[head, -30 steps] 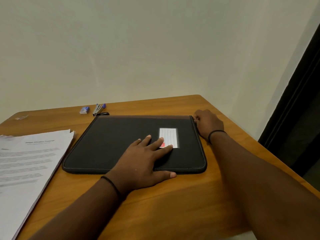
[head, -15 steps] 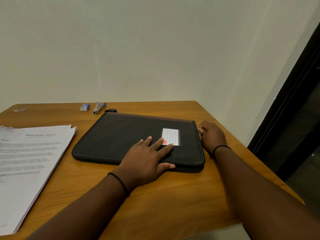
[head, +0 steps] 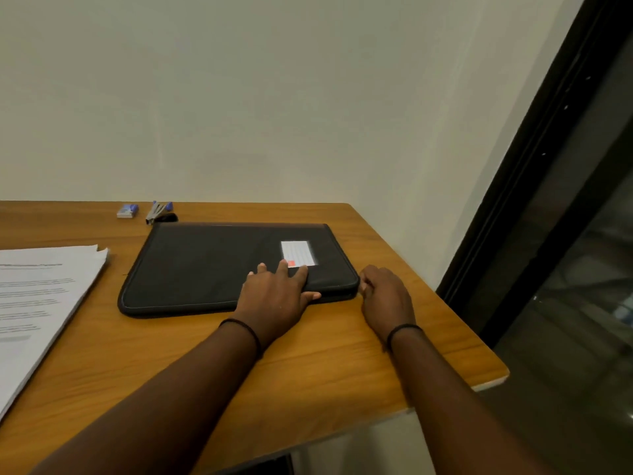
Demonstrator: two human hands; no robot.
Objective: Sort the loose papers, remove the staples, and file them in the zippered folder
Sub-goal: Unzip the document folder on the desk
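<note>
A black zippered folder (head: 205, 269) lies flat on the wooden table (head: 325, 365), with a white label (head: 297, 253) near its right end. My left hand (head: 274, 296) presses flat on the folder's near right part, fingers straight, fingertips at the label. My right hand (head: 387, 296) sits at the folder's near right corner with its fingers curled against the zipper edge, pinching what looks like the zipper pull; the pull itself is hidden. A stack of printed papers (head: 41, 296) lies to the left of the folder.
A small blue-and-metal stapler or staple remover (head: 157, 212) and a little blue box (head: 127, 211) lie by the wall behind the folder. The table's right edge runs close to my right arm. A dark door frame (head: 548, 200) stands on the right.
My right hand has slid from the folder's far right corner along its right edge to the near right corner. My left hand has stayed pressed on the folder. The camera has shifted.
</note>
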